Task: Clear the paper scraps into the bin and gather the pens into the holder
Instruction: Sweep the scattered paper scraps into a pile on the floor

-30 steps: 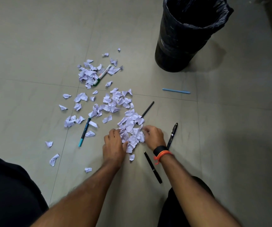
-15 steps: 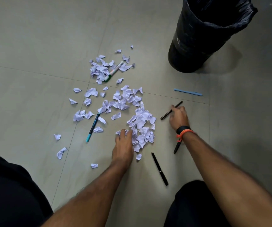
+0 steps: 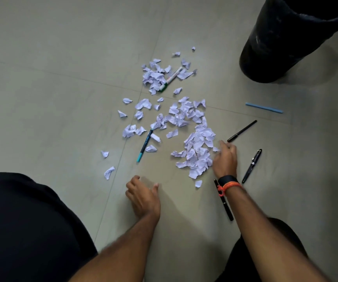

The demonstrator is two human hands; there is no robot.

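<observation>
Torn white paper scraps (image 3: 197, 151) lie scattered on the tiled floor, the thickest heap beside my right hand (image 3: 225, 159). That hand rests on the floor at the heap's right edge, fingers spread, touching scraps. My left hand (image 3: 142, 197) is lower left on bare floor, fingers curled and apart, holding nothing. Pens lie around: a black pen (image 3: 242, 131) just beyond my right fingers, a black fountain pen (image 3: 252, 165) to the right, a black pen (image 3: 225, 202) partly under my right wrist, a teal-tipped pen (image 3: 144, 145), a white marker (image 3: 171, 78) among far scraps, a light blue pen (image 3: 264, 108).
The black bin (image 3: 286, 37) lined with a black bag stands at the upper right. My dark-clothed legs (image 3: 25, 231) fill the lower left and bottom right. Loose scraps (image 3: 109, 171) lie out to the left. No pen holder is in view.
My right hand came back from the black pen to the right edge of the scrap heap. My left hand drew away from the heap toward me. The view shifted left.
</observation>
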